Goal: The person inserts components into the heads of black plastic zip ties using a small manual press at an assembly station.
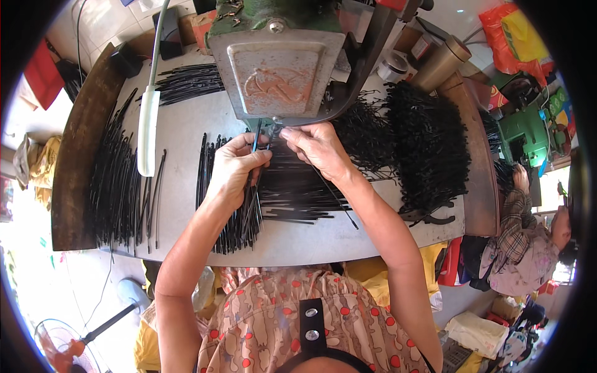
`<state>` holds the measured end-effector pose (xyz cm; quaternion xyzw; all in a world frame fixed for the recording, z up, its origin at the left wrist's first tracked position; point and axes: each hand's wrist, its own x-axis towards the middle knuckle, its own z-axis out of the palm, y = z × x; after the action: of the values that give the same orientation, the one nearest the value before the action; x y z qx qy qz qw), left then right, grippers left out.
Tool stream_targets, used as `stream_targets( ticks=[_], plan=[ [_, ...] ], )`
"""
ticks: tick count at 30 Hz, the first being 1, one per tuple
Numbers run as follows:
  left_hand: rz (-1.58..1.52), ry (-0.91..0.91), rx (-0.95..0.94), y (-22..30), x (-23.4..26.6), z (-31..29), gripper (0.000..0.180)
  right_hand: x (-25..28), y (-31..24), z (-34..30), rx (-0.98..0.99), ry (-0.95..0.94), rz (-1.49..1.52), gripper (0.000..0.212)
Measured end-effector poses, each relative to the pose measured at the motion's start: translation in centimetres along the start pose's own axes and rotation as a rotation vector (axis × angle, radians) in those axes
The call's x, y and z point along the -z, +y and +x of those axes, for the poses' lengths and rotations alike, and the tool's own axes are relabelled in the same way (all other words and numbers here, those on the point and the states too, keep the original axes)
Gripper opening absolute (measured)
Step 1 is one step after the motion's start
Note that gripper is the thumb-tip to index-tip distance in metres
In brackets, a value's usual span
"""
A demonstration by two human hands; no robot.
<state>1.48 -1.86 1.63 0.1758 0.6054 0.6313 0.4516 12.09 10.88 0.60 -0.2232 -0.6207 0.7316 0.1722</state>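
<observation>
At the foot of a green and grey bench press [273,68], both my hands work close together just below its head. My left hand [233,166] is closed around a few thin black cable-like strips; their lower ends hang past the wrist. With its thumb and fingers pinched, my right hand [318,149] grips one thin black strip [339,202], which slants down to the right under my forearm. The fingertips partly hide the strip's upper end near the press tool. More strips [295,193] lie sideways between my arms.
Piles of black strips lie at the table's left [115,193] and back. A dense black bundle [429,146] rises on the right, near dark-handled pliers [432,216]. A white lamp [147,133] hangs at left. At far right, another person [522,242] sits by a green machine [525,138].
</observation>
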Motion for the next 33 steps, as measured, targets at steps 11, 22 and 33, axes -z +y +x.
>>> stream_targets(
  ticks=[11, 22, 33],
  plan=[
    [-0.018, 0.022, -0.01, 0.1, -0.2, -0.1, 0.019, -0.1, 0.6, 0.3, 0.071, 0.022, -0.083, 0.015],
    [0.051, -0.011, -0.016, 0.1, 0.1, 0.0, 0.014, -0.5, -0.5, -0.3, -0.098, 0.059, 0.014, 0.014],
    [-0.066, -0.095, 0.046, -0.2, 0.4, -0.1, 0.01, -0.7, 0.2, -1.1, -0.112, 0.013, 0.155, 0.013]
  ],
)
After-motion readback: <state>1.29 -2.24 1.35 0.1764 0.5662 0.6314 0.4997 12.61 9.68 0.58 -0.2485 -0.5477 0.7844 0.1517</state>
